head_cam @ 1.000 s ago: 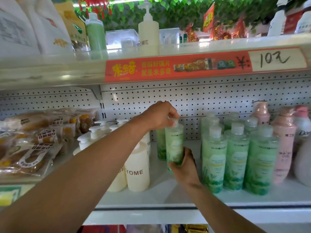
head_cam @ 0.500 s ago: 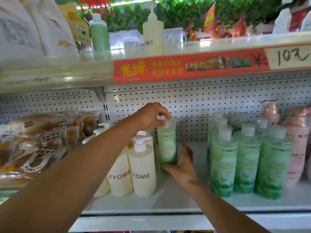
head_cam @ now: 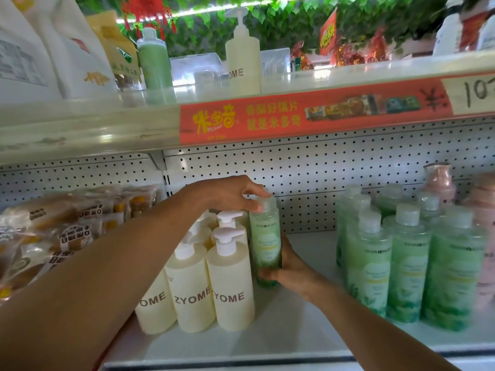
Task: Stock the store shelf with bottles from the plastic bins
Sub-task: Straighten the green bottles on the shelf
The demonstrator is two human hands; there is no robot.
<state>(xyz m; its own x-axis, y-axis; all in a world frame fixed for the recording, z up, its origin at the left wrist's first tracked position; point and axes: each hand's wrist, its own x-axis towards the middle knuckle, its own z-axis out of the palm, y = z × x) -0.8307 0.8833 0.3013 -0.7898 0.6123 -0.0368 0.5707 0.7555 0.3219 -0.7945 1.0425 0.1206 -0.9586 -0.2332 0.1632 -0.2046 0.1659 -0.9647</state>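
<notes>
i am seeing only part of the scene: the base of the green shiroiruka bottle is sitting behind the right hand, so i cannot tell whether it is resting on the shelf or hanging just above it. its cap is half covered by the left hand, and the small print on its label is too soft to read. the far right edge is blurring, and the pink bottles there are cut off by the frame.

the bottle is a slim translucent cylinder, pale green above and darker leafy green toward the bottom, with a clear cap and a light label panel. it is standing upright, long axis vertical, cap up and label facing me, touching or nearly touching the right side of the cream zyome pump bottles and well apart from the group of matching green bottles further right, with bare shelf between.

the left hand is pinching the cap from above with curled fingertips. the right hand is wrapping around the lower body, fingers curling behind and thumb across the front.

packaged snacks are lying at the left. a red price strip is running along the upper shelf edge.
</notes>
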